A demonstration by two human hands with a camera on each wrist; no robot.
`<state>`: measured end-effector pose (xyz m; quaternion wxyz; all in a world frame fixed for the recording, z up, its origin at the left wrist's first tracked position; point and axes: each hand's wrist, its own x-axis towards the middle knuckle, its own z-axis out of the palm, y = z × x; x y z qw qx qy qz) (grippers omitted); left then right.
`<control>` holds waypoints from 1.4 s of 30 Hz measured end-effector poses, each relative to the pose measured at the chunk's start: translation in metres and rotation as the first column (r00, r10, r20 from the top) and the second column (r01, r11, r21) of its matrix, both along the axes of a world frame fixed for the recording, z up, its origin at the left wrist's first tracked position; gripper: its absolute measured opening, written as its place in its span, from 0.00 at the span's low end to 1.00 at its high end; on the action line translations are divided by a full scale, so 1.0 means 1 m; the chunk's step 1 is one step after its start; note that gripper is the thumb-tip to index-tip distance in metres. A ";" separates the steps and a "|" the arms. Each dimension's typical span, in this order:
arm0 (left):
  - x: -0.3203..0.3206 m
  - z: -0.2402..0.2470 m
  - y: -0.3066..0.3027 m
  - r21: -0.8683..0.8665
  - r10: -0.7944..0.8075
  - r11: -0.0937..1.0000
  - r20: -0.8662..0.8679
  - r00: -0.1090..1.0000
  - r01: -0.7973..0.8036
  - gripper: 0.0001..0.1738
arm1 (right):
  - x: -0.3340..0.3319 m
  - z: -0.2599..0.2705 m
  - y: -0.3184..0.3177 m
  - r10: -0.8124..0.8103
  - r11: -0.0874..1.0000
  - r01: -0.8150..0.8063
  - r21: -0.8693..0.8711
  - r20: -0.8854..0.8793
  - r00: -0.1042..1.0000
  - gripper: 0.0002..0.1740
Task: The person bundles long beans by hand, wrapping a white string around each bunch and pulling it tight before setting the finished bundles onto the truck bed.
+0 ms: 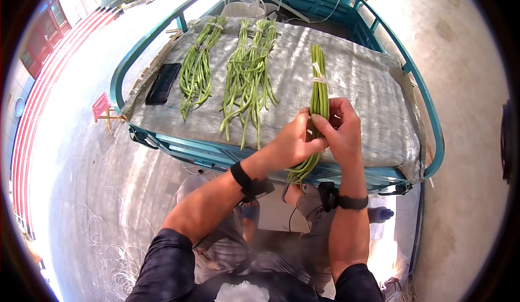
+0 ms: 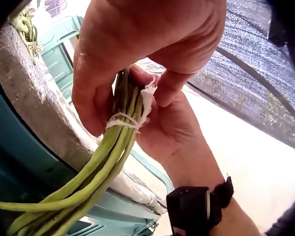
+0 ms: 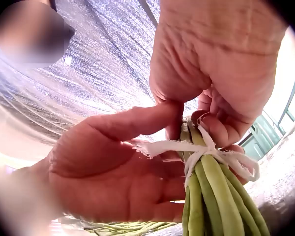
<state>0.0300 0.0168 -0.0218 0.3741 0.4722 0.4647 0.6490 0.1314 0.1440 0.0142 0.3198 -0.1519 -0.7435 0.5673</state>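
A bundle of long green beans [image 1: 318, 93] lies on the grey sack cloth [image 1: 368, 91] over a teal cart, its near end hanging past the edge. My left hand [image 1: 303, 137] curls round the bundle near that end, thumb against the stalks [image 3: 211, 196]. My right hand [image 1: 331, 122] is beside it and pinches a white cloth strip [image 3: 187, 147] knotted round the beans. In the left wrist view the strip [image 2: 125, 120] circles the bundle [image 2: 103, 167] just below my left fingers [image 2: 96, 110], with the right palm [image 2: 172, 128] behind. A second white tie [image 1: 320, 77] binds the bundle farther up.
Two more bean bundles [image 1: 196, 69] [image 1: 250, 74] lie on the cloth to the left. A black flat object [image 1: 162, 82] sits at the cloth's left edge. The teal rail [image 1: 436, 145] rims the cart. A red stool [image 1: 102, 107] stands on the ground at left.
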 end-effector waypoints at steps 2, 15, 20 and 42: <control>0.002 -0.006 0.002 0.093 0.075 0.994 -0.171 0.982 -0.060 0.31 | 0.003 0.004 0.001 0.034 0.999 -0.034 0.031 -0.014 0.999 0.16; 0.001 0.075 -0.066 -0.095 0.214 0.972 -0.021 0.977 -0.215 0.30 | 0.013 0.011 0.008 0.101 0.961 -0.168 -0.220 -0.288 0.952 0.14; -0.029 0.142 -0.120 -0.050 0.416 0.900 -0.197 0.888 -0.433 0.34 | 0.015 0.008 0.010 0.124 0.958 -0.175 -0.226 -0.223 0.967 0.14; -0.285 0.162 -0.031 -0.256 0.488 0.632 -0.601 0.633 -0.731 0.24 | 0.017 0.020 -0.013 0.272 0.957 -0.266 -0.119 0.038 0.962 0.16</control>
